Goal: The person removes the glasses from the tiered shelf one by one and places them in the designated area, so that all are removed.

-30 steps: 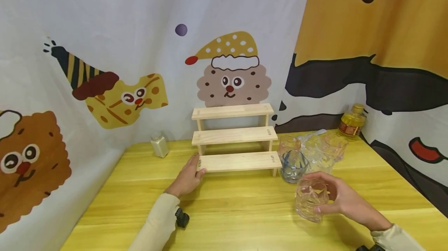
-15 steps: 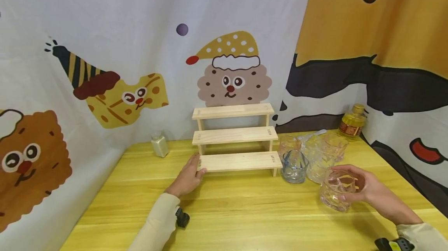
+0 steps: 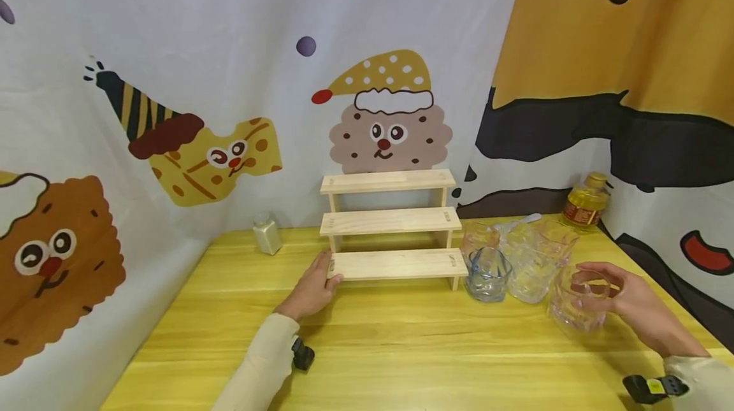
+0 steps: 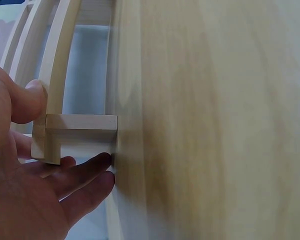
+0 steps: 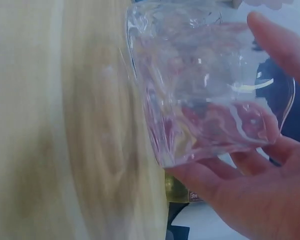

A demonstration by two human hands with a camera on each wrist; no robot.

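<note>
My left hand point(image 3: 311, 288) holds the left end of the lowest step of a three-step wooden shelf point(image 3: 395, 264). In the left wrist view its thumb point(image 4: 30, 102) lies against the board, with the other fingers beyond and below the board's end. At the right, my right hand point(image 3: 639, 306) is around a clear, pink-tinted drinking glass point(image 3: 576, 309), which stands at the table surface. The right wrist view shows the thumb point(image 5: 280, 45) on one side of this glass and the fingers on the other. Left of it are a blue-tinted glass point(image 3: 487, 277) and a clear glass point(image 3: 529, 277).
More pinkish glasses point(image 3: 480, 237) cluster behind, right of the shelf. A bottle of yellow oil point(image 3: 586, 204) stands in the back right corner. A small jar of pale contents point(image 3: 266, 236) is at the back left. A printed curtain point(image 3: 241, 48) hangs behind the wooden table point(image 3: 401, 360).
My right hand has carried the pink-tinted glass to the right, away from the shelf's front, and lowered beside the other glasses. The left hand keeps its hold on the shelf. The head view has shifted slightly.
</note>
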